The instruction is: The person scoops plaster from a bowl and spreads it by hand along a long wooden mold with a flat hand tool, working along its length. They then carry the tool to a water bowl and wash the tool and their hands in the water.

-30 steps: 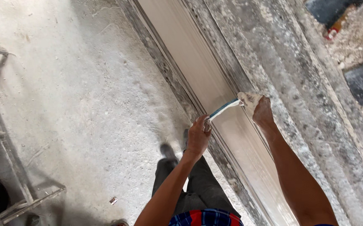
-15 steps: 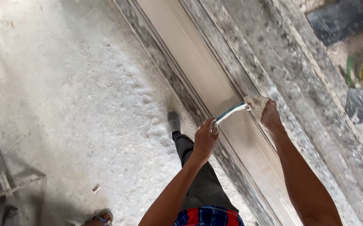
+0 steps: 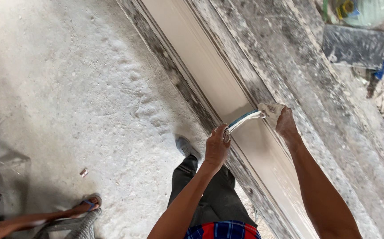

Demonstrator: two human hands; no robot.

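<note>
A thin flat scraping blade (image 3: pixel 244 119) lies across a long trough of smooth wet plaster (image 3: pixel 209 71). My left hand (image 3: pixel 217 146) grips its near end at the trough's grey edge. My right hand (image 3: pixel 281 119), coated in pale plaster, grips the far end on the other side. The blade rests on the plaster surface, spanning its width. Below my hands the plaster runs on toward the bottom right between my forearms.
Rough grey mould rails (image 3: pixel 174 75) flank the trough. A dusty concrete floor (image 3: pixel 68 88) spreads on the left. Another person's sandalled foot (image 3: pixel 83 207) is at the lower left. A dark slab (image 3: pixel 356 46) and bags sit at the top right.
The view has shifted, and my hands and the blade have moved along the trough. My foot has stepped forward. Another person's foot has come into view at the lower left.
</note>
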